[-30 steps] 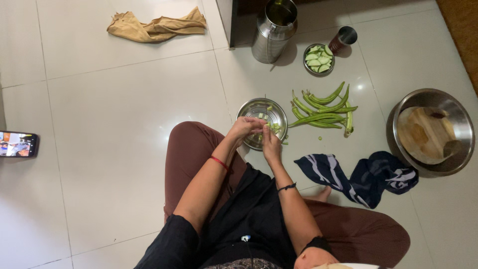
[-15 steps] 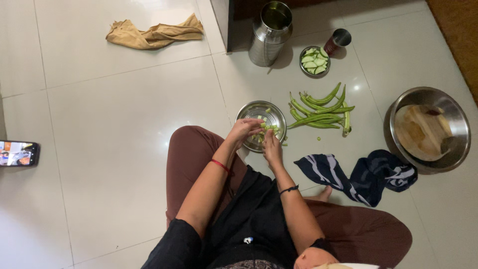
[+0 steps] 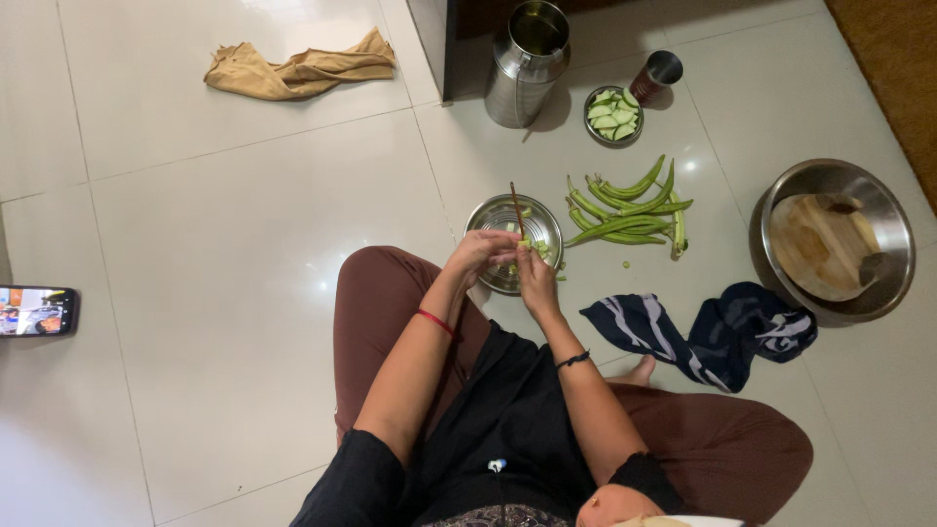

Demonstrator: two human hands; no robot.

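I sit cross-legged on a tiled floor. Both hands meet over a small steel plate (image 3: 488,217) holding cut green okra pieces. My left hand (image 3: 476,252), a red thread at its wrist, pinches an okra piece against my right hand (image 3: 535,281), which wears a black wrist band. A thin brown knife (image 3: 515,207) points away from me over the plate, rising from where the fingers meet; it looks gripped by my right hand. A pile of whole okra pods (image 3: 630,210) lies just right of the plate.
Beyond the okra stand a steel bowl of pale green slices (image 3: 614,115), a steel tumbler (image 3: 660,74) and a tall steel can (image 3: 527,60). A large steel bowl with a wooden board (image 3: 832,242) sits right, a dark cloth (image 3: 703,330) near my knee, a tan cloth (image 3: 298,66) and a phone (image 3: 37,309) left.
The knife now stands out over the plate; earlier it was hidden between my hands. My hands stay together over the plate's near edge. The view has shifted slightly.
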